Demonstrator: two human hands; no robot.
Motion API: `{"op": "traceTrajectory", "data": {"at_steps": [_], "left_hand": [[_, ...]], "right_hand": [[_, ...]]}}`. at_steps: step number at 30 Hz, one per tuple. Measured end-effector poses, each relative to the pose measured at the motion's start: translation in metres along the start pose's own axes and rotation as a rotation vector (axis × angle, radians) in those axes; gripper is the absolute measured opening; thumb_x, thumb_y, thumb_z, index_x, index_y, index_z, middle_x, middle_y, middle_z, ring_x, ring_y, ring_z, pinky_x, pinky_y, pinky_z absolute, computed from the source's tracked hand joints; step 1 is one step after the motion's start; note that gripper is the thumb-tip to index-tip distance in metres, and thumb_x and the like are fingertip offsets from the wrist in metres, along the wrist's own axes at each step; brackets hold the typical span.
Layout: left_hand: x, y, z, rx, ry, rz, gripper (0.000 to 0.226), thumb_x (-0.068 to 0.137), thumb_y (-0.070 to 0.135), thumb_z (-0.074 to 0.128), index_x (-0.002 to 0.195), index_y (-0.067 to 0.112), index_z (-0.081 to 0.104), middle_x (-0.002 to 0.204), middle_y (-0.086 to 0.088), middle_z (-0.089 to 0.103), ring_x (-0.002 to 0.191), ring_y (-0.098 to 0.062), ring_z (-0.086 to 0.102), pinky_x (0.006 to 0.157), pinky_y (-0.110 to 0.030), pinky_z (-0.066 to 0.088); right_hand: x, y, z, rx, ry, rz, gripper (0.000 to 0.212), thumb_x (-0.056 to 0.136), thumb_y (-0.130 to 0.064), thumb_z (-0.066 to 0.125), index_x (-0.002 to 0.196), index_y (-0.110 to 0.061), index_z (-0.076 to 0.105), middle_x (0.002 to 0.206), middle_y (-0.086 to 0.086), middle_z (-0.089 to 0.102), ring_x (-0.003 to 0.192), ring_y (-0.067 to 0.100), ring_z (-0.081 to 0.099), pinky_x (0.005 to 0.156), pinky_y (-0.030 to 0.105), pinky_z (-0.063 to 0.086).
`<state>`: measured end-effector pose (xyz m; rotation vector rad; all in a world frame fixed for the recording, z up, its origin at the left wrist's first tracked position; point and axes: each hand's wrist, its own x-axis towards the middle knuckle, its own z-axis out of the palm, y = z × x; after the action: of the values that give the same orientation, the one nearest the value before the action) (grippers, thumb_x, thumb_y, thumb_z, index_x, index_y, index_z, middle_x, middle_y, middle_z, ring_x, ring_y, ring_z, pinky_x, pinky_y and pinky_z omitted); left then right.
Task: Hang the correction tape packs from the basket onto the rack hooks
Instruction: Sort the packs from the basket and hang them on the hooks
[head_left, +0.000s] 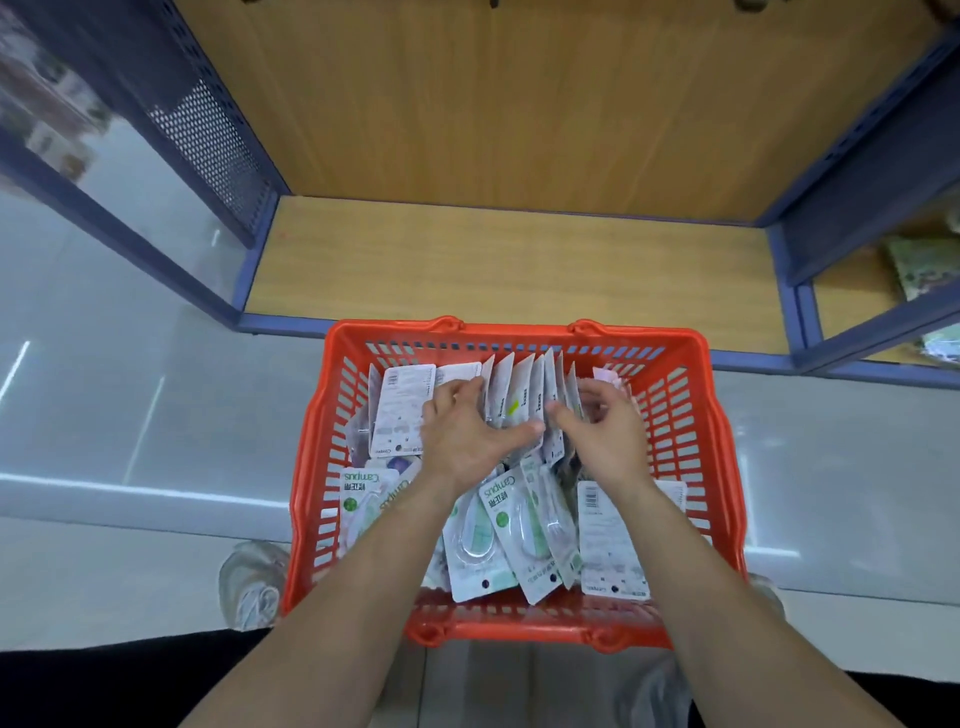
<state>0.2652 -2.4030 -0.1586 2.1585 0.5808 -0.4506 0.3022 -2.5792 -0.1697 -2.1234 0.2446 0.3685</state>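
Many correction tape packs (511, 410) stand on edge in a fanned row along the far side of the red basket (691, 415), which rests on the floor against the foot of the rack (519, 270); more packs (478, 540) lie flat and overlapping nearer me. No rack hooks come clearly into view, so the hanging end of the job cannot be judged. My left hand (457, 431) lies spread over the left end of the row, fingers on the card edges and thumb reaching toward the middle. My right hand (605, 431) is half curled at the right end, fingertips among the cards. Neither has lifted anything; I cannot tell whether a bundle is truly pinched between them.

Each pack is a thin printed card carrying a clear moulded blister over a rounded tape dispenser, with a small punched hole near one end. I judge them light, and stiff along the card yet easily bent; the glossy faces will likely slide on one another, so a loose stack may splay. I would take hold by squeezing a few cards flat between thumb and fingers near the hole end, not by the blister, which could dent. The basket is rigid slotted plastic; the rack has a wood-grain shelf and blue perforated metal sides.
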Motion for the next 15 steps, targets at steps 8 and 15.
{"op": "traceTrajectory", "data": {"at_steps": [8,15], "left_hand": [[0.002,-0.014,-0.018,-0.272,-0.004,-0.009,0.075,0.081,0.039,0.082,0.147,0.03,0.048,0.147,0.003,0.047,0.113,0.007,0.056,0.096,-0.023,0.048],[-0.007,-0.005,-0.018,-0.435,0.05,-0.008,0.059,0.092,0.011,0.071,0.148,0.016,0.051,0.152,-0.002,0.052,0.139,-0.012,0.047,0.106,-0.026,0.038]], "right_hand": [[0.001,-0.008,0.002,0.174,-0.132,0.031,0.04,0.095,-0.025,0.072,0.135,-0.024,0.064,0.132,-0.011,0.061,0.125,0.01,0.054,0.11,0.031,0.042],[0.002,-0.006,-0.006,0.197,-0.185,0.021,0.04,0.103,0.0,0.049,0.136,-0.018,0.065,0.128,-0.014,0.054,0.119,0.004,0.05,0.095,0.01,0.036]]}}
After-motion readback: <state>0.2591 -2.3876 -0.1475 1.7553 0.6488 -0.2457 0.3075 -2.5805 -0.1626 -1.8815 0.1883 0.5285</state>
